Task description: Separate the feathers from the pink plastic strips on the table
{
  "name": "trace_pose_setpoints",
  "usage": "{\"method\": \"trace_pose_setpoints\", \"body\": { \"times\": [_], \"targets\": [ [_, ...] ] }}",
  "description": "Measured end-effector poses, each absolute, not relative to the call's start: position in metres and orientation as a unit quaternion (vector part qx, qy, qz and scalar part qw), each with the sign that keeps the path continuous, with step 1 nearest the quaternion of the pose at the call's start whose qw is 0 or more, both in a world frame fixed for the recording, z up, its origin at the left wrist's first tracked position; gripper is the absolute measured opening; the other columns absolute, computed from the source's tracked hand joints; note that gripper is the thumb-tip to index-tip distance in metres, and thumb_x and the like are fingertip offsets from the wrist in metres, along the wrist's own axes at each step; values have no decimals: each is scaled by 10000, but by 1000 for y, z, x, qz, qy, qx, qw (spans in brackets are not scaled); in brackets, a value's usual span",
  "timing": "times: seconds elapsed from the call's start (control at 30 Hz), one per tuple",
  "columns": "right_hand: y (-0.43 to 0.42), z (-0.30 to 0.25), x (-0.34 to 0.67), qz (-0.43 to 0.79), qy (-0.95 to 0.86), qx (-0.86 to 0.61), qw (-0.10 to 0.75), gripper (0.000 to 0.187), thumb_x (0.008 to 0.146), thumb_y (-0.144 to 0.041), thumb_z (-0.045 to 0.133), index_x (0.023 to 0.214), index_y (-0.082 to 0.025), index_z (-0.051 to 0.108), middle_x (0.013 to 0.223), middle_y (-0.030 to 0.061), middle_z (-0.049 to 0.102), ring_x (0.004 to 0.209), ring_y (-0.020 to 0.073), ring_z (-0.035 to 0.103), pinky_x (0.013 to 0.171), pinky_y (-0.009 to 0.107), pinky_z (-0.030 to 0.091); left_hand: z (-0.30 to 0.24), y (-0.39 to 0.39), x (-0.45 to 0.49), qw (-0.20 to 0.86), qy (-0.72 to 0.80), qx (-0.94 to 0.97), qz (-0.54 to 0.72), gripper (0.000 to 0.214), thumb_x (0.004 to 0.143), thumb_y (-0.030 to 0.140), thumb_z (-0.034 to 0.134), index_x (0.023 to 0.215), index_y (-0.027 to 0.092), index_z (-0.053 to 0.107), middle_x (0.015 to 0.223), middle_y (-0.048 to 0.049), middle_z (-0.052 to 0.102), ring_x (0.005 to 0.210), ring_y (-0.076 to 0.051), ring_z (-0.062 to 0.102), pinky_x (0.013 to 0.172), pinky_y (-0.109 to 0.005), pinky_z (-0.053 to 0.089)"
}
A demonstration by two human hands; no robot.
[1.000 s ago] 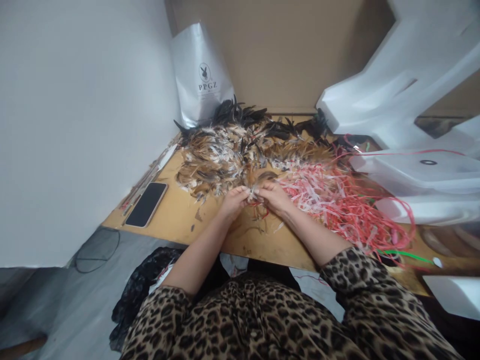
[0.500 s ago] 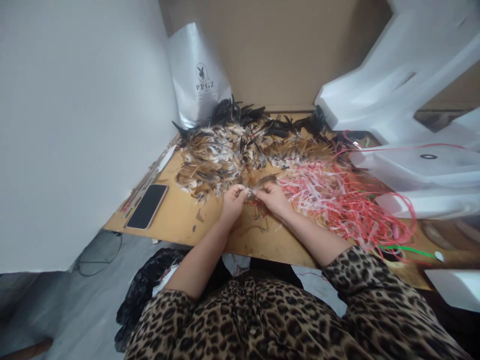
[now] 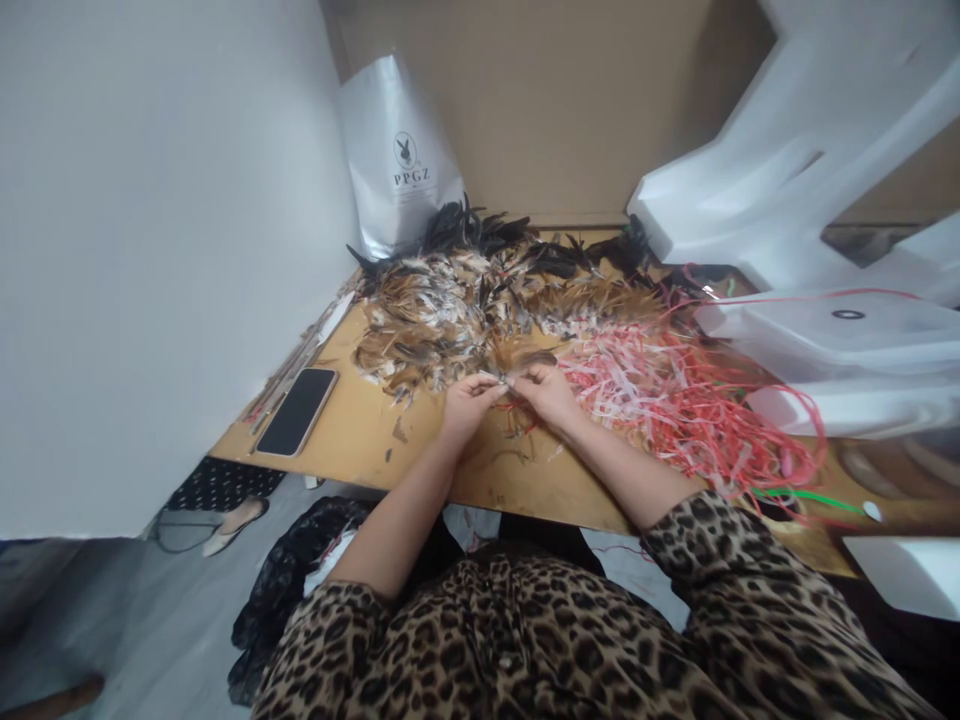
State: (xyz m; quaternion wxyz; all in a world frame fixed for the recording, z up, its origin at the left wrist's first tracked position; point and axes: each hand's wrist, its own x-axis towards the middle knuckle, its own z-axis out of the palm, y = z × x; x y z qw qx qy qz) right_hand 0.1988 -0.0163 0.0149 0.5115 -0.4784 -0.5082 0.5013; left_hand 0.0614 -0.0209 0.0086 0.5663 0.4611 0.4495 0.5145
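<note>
Feathers (image 3: 515, 353), likely light, fragile, are being pinched closed by left hand (image 3: 466, 403) and right hand (image 3: 553, 397) at their base, probably safest.

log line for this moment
left hand: pinching feather tuft; right hand: pinching same tuft; pink strips: beside right forearm; phone: on table

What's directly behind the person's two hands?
Just beyond the left hand and right hand, a small brown feather bunch fans out; behind it lies the larger feather pile. The hands largely cover the bunch's base, and whatever the pile covers can't be seen.
</note>
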Motion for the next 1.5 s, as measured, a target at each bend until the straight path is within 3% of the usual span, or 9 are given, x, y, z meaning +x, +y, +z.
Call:
{"method": "trace_pose_setpoints", "body": {
  "times": [0.13,0.37,0.8,1.3,1.5],
  "targets": [
    [-19,18,201,539,-492,-464,502,235,572,-349,701,631,-146,599,561,-17,600,505,93,492,543,236,384,10,-21,58,584,449,454,501,240,533,288,752,663,135,621,564,25,599,499,-53,493,545,-203,388],
    [-19,22,204,663,-496,-348,439,281,580,-387,724,636,-136,612,578,13,626,537,114,554,605,262,438,11,-25,55,734,350,368,450,318,489,312,796,652,119,604,598,-15,639,529,-65,560,544,-184,413],
    [-18,12,198,520,-492,-472,514,312,527,-387,759,614,-148,578,553,-36,574,499,75,450,520,218,343,0,-18,61,569,446,439,533,236,517,256,754,667,140,613,569,31,598,484,-58,503,520,-206,422],
    [-24,25,199,663,-451,-367,472,302,592,-403,728,625,-148,569,528,0,608,488,115,539,541,252,397,5,-22,54,712,363,421,428,279,591,332,740,680,113,591,591,-5,620,470,-40,510,471,-167,365],
    [-12,32,214,524,-461,-471,539,310,562,-415,733,603,-144,587,520,-36,550,457,63,430,481,207,321,9,-23,59,700,378,400,456,365,597,313,736,878,124,598,687,-29,664,550,-79,586,502,-179,407]
  ]
}}
